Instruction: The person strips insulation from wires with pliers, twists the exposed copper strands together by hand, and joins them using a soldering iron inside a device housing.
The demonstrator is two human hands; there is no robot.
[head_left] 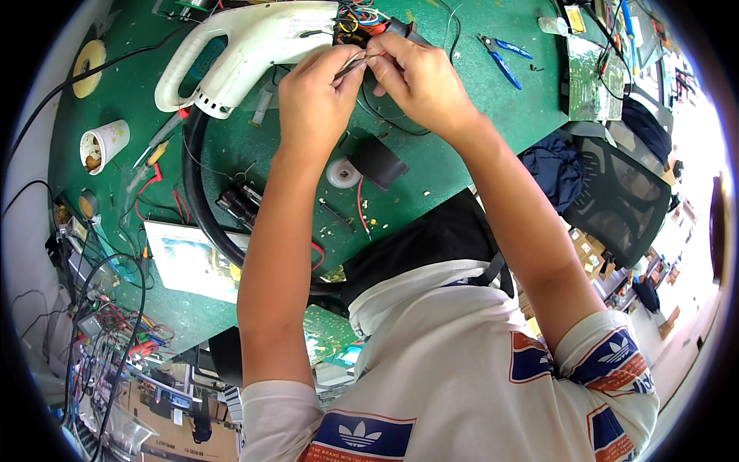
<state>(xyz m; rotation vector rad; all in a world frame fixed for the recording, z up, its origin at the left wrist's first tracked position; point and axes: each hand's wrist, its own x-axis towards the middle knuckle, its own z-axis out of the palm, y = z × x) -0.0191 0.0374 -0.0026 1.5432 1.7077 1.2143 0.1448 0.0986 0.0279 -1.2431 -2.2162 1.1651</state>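
Observation:
Near the top centre my two hands meet, fingertips almost touching. My left hand is closed in a pinch around a slim grey metal tool that looks like tweezers. The fingers of my right hand are pinched together too; a tiny bit of red shows at their tips, too small to name. Just beyond lies a white charging-gun housing with a loop handle and a thick black cable. A bundle of coloured wires comes out of its open end, partly behind my hands.
Blue-handled cutters lie to the right on the green bench mat. A black tape-like roll and white spool sit between my forearms. Leftward are a paper cup, a tape roll, and a bright sheet or screen.

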